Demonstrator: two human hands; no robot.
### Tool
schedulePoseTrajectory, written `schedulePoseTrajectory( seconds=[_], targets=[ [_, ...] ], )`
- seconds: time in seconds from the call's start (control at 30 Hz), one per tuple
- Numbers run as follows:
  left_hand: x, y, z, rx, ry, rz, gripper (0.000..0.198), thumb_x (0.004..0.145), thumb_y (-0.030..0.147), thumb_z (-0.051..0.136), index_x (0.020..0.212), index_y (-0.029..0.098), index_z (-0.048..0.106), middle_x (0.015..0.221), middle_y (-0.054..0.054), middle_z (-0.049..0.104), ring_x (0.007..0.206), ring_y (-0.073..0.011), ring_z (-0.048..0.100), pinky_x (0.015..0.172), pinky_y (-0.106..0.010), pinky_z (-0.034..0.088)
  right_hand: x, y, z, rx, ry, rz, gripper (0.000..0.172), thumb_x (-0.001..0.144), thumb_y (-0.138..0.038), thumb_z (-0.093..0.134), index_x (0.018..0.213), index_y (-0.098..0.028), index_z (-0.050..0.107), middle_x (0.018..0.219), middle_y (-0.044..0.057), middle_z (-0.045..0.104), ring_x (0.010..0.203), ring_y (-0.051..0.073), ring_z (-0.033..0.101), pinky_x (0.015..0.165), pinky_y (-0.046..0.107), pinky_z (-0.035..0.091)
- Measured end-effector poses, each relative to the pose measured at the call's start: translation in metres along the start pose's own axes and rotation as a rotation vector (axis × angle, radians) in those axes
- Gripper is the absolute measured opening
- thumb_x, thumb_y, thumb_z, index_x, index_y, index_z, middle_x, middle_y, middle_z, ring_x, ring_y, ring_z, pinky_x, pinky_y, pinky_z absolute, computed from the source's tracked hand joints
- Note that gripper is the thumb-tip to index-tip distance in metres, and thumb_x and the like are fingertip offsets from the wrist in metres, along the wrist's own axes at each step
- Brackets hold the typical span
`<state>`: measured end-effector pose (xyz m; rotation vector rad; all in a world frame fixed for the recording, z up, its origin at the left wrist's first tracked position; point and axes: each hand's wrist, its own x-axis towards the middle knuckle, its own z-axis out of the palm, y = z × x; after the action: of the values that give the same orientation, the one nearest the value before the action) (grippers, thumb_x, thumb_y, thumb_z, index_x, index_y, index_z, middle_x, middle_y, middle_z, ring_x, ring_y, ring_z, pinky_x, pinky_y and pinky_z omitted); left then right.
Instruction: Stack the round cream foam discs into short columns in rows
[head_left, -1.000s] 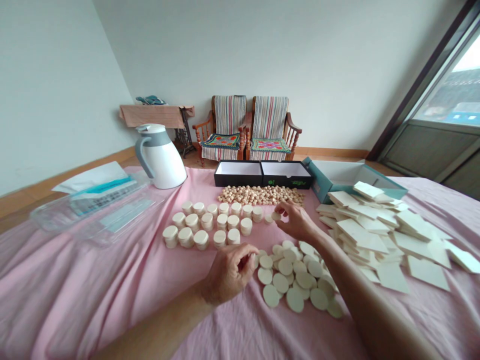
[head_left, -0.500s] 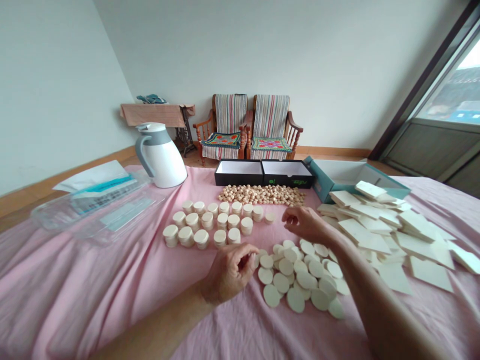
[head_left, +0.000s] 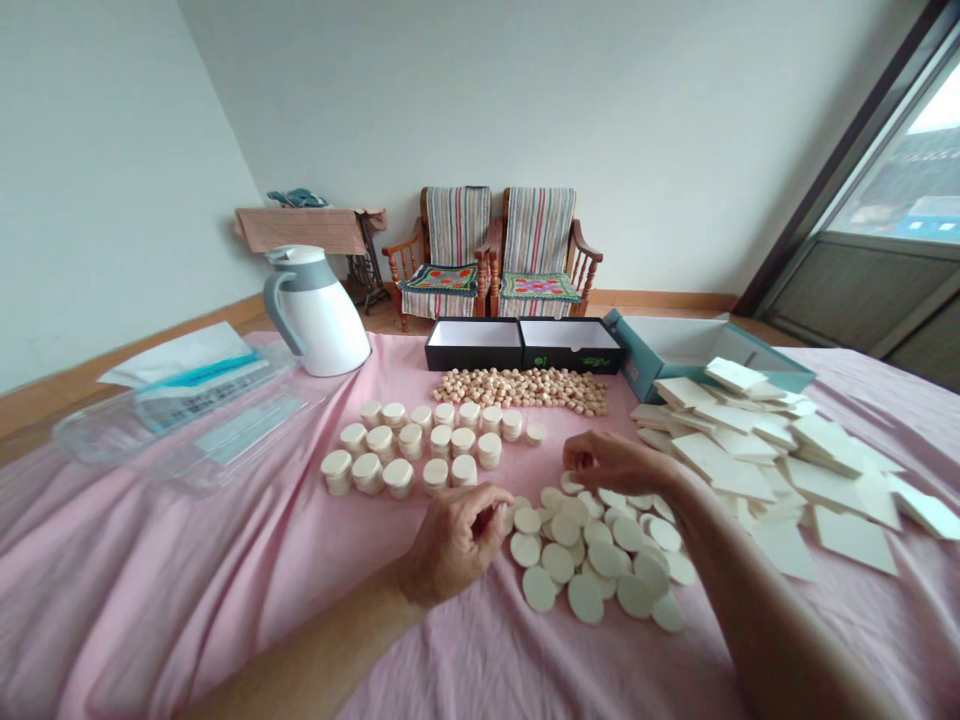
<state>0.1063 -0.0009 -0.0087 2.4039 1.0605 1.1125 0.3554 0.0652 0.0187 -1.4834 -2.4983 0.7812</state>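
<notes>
Moved since the earlier frame: your right hand [head_left: 615, 462], drawn back from the short disc pile [head_left: 535, 434] at the right end of the rear row and now over the far edge of the loose discs [head_left: 603, 558], fingers curled downward, a pale disc just under the fingertips; whether they pinch it, you cannot tell. Unmoved: your left hand [head_left: 457, 535], beside the left edge of the same loose heap, fingers bent in and thumb close to forefinger; whether anything is held between them cannot be told. Disc stacks [head_left: 441, 440], pale, round, upright, three rows, beyond your left hand. Wooden beads [head_left: 517, 390], one long band, behind the stacks. Black boxes [head_left: 474, 357], two, side by side, open, white inside, behind the beads. Teal box [head_left: 649, 375], open, at their right. Square tiles [head_left: 720, 465], pale, heaped before it. Jug [head_left: 330, 325], white and grey, at left. Pink cloth [head_left: 300, 600], creased, beneath all.
</notes>
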Motion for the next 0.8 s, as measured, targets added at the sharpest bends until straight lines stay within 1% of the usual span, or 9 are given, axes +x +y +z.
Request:
schedulePoseTrajectory(
  seconds=[0.07,0.13,0.2,0.27,0.4,0.47,0.57,0.7,0.8],
  targets=[
    [0.0,0.0,0.0,-0.003,0.0,-0.002,0.018,0.085,0.017,0.046,0.086,0.015,0.063,0.065,-0.001,0.065,0.053,-0.0089,0.054,0.056,-0.019,0.042,0.005,0.007,0.001,0.03,0.099,0.016,0.017,0.072,-0.013,0.051,0.078,-0.017,0.066,0.071,0.001,0.067,0.064,0.013,0.058,0.059,0.021,0.041],
    [-0.001,0.0,0.0,-0.002,-0.002,-0.007,0.018,0.086,0.017,0.046,0.086,0.015,0.063,0.067,-0.001,0.065,0.054,-0.0088,0.054,0.056,-0.019,0.042,0.009,0.015,0.003,-0.003,0.227,0.062,0.023,0.071,-0.011,0.049,0.083,-0.017,0.067,0.077,0.003,0.068,0.069,0.014,0.06,0.063,0.022,0.043],
    [-0.001,0.0,0.0,-0.002,-0.005,-0.009,0.018,0.086,0.017,0.046,0.087,0.016,0.063,0.067,-0.001,0.065,0.054,-0.0089,0.054,0.056,-0.019,0.042,0.01,0.019,0.004,-0.049,0.29,0.108,0.026,0.068,-0.009,0.049,0.086,-0.016,0.067,0.081,0.005,0.068,0.072,0.015,0.061,0.066,0.023,0.043],
    [-0.001,0.0,0.001,-0.004,-0.006,-0.01,0.018,0.085,0.016,0.046,0.087,0.015,0.063,0.068,-0.001,0.065,0.055,-0.009,0.055,0.056,-0.019,0.042,0.008,0.02,0.004,-0.07,0.267,0.083,0.031,0.064,-0.005,0.049,0.088,-0.016,0.066,0.085,0.005,0.068,0.076,0.016,0.06,0.069,0.024,0.044],
    [-0.001,0.0,0.0,-0.007,-0.011,-0.01,0.018,0.085,0.017,0.046,0.087,0.015,0.063,0.068,-0.001,0.065,0.054,-0.009,0.055,0.056,-0.019,0.041,0.0,0.012,0.003,-0.065,0.144,-0.102,0.052,0.056,0.002,0.045,0.099,-0.02,0.064,0.101,0.004,0.064,0.096,0.017,0.056,0.084,0.026,0.042],
    [-0.001,0.0,0.0,-0.005,-0.013,-0.013,0.017,0.086,0.017,0.046,0.087,0.015,0.063,0.068,-0.001,0.065,0.054,-0.0089,0.054,0.055,-0.019,0.041,0.0,0.009,0.004,-0.07,0.105,-0.125,0.055,0.054,0.003,0.044,0.1,-0.019,0.063,0.102,0.005,0.062,0.098,0.018,0.055,0.086,0.027,0.041],
    [0.0,0.0,0.0,-0.001,-0.01,-0.011,0.017,0.086,0.017,0.046,0.087,0.015,0.063,0.068,-0.001,0.065,0.053,-0.0089,0.054,0.056,-0.019,0.041,0.003,0.009,0.008,-0.091,0.121,-0.119,0.048,0.056,0.002,0.044,0.095,-0.018,0.064,0.097,0.007,0.062,0.091,0.017,0.056,0.081,0.026,0.042],
    [0.0,0.001,0.001,-0.006,-0.006,0.0,0.017,0.085,0.015,0.045,0.085,0.015,0.063,0.067,-0.001,0.064,0.054,-0.0088,0.054,0.055,-0.018,0.04,0.011,0.013,0.011,-0.141,0.193,-0.076,0.032,0.062,-0.006,0.051,0.089,-0.017,0.063,0.085,0.005,0.061,0.076,0.015,0.055,0.071,0.025,0.041],
    [-0.001,0.001,0.002,-0.006,-0.016,0.002,0.017,0.084,0.013,0.046,0.085,0.014,0.063,0.066,-0.001,0.064,0.054,-0.0088,0.054,0.054,-0.018,0.039,0.018,0.01,0.015,-0.125,0.363,-0.014,0.021,0.065,-0.013,0.055,0.085,-0.016,0.06,0.078,0.004,0.058,0.069,0.014,0.053,0.066,0.024,0.04]
  ],
)
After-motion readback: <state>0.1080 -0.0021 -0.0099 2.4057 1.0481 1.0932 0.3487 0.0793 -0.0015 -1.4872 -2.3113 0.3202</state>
